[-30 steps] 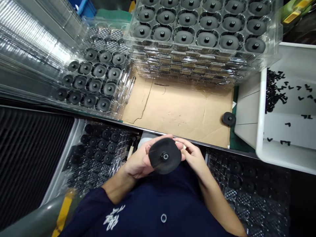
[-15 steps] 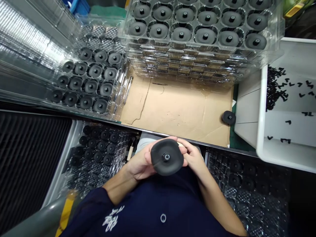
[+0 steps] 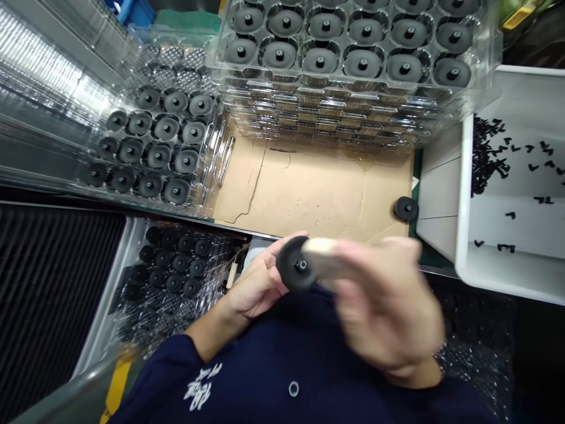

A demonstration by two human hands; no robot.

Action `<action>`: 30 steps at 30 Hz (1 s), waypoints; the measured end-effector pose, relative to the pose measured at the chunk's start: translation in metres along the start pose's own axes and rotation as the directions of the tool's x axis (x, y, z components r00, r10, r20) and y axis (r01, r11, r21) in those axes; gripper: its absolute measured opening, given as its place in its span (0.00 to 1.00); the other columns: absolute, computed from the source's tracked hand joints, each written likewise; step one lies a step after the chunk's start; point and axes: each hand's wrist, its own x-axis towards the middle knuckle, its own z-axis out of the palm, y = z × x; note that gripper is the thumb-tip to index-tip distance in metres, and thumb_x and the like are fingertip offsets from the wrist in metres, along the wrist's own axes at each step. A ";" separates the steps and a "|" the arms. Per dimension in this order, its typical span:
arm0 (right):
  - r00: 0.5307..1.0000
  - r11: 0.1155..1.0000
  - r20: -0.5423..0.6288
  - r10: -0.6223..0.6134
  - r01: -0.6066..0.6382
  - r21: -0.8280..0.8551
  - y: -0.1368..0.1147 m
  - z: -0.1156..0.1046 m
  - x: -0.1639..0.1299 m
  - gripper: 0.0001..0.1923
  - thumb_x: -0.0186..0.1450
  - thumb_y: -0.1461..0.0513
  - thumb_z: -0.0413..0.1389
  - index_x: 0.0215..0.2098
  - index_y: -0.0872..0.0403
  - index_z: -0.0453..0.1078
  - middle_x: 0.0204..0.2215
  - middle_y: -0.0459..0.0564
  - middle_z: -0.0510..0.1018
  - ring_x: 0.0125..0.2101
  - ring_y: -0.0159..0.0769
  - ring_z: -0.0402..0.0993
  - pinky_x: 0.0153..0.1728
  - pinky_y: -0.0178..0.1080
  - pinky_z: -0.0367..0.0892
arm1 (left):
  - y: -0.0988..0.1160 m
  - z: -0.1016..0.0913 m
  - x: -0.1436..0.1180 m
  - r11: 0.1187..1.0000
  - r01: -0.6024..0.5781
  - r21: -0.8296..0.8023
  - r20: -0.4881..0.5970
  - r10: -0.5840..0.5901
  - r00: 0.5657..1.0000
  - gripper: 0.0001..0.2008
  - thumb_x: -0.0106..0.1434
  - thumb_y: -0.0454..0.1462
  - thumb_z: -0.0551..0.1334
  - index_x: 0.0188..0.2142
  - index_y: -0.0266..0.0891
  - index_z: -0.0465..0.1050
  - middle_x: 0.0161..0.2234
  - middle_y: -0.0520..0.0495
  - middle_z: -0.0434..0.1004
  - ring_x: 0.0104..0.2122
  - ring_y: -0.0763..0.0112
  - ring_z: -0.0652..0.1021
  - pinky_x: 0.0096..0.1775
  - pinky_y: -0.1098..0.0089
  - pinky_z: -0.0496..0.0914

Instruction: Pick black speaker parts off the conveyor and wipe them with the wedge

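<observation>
My left hand (image 3: 256, 285) holds a black round disc (image 3: 292, 265) with a small hub in its middle, just in front of my chest. My right hand (image 3: 388, 306) is blurred with motion and raised close to the camera. It grips a pale wooden stick-like tool (image 3: 326, 259) whose tip lies against the disc's hub. The right side of the disc is hidden behind the tool and my right hand.
A stack of clear trays (image 3: 353, 88) filled with black discs stands at the back, a lower one (image 3: 150, 153) at left. Brown cardboard (image 3: 318, 188) covers the bench, with one loose disc (image 3: 406, 208). A white bin (image 3: 468, 253) holds small black parts.
My right hand has risen toward the camera and swung over the disc, now showing the wooden tool at the hub. The disc has tilted and shifted slightly up.
</observation>
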 end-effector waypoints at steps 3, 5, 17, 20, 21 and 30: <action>0.978 0.980 0.074 -0.197 0.195 0.030 0.003 0.018 0.004 0.18 0.66 0.67 0.50 0.53 0.54 0.67 0.29 0.47 0.77 0.30 0.33 0.69 0.37 0.40 0.61 | 0.009 -0.009 0.000 0.997 -0.056 0.060 -0.037 0.059 0.998 0.30 0.46 0.42 0.74 0.50 0.44 0.73 0.47 0.46 0.78 0.47 0.60 0.78 0.48 0.69 0.72; 0.978 0.993 0.183 -0.103 0.092 0.067 0.024 0.024 -0.001 0.13 0.66 0.66 0.50 0.48 0.53 0.70 0.32 0.47 0.78 0.30 0.32 0.70 0.35 0.39 0.61 | 0.019 -0.015 0.000 0.989 -0.127 0.079 -0.096 0.134 0.986 0.32 0.43 0.44 0.75 0.49 0.44 0.73 0.48 0.46 0.78 0.45 0.60 0.79 0.46 0.67 0.73; 0.877 0.885 0.131 0.463 -0.450 -0.114 0.127 0.071 -0.009 0.14 0.64 0.60 0.52 0.45 0.52 0.75 0.44 0.55 0.76 0.47 0.46 0.69 0.51 0.53 0.62 | 0.015 0.001 0.001 0.979 -0.184 0.084 0.124 0.173 0.977 0.40 0.55 0.60 0.60 0.63 0.56 0.52 0.46 0.45 0.77 0.37 0.57 0.81 0.40 0.57 0.74; 0.912 0.913 0.032 0.409 -0.408 -0.020 0.106 0.068 -0.005 0.14 0.64 0.62 0.52 0.47 0.52 0.73 0.50 0.56 0.72 0.53 0.46 0.65 0.55 0.53 0.59 | 0.011 -0.005 0.000 0.830 -0.443 0.340 0.165 0.411 0.897 0.47 0.57 0.52 0.64 0.66 0.57 0.34 0.48 0.43 0.76 0.39 0.59 0.79 0.43 0.59 0.72; 0.927 0.926 -0.012 0.375 -0.373 0.060 0.094 0.062 -0.005 0.14 0.65 0.63 0.51 0.48 0.51 0.72 0.50 0.54 0.71 0.53 0.43 0.65 0.56 0.51 0.60 | 0.010 -0.007 0.000 0.742 -0.501 0.446 0.173 0.478 0.861 0.53 0.55 0.47 0.68 0.66 0.55 0.29 0.49 0.42 0.75 0.43 0.59 0.78 0.47 0.58 0.70; 0.977 0.850 0.114 0.180 -0.213 0.481 0.036 0.007 -0.015 0.17 0.64 0.67 0.57 0.50 0.45 0.70 0.33 0.46 0.77 0.38 0.34 0.72 0.41 0.41 0.70 | 0.011 -0.010 0.001 0.337 -0.559 0.757 0.334 0.536 0.775 0.65 0.43 0.24 0.73 0.65 0.55 0.28 0.51 0.45 0.74 0.49 0.62 0.74 0.55 0.58 0.63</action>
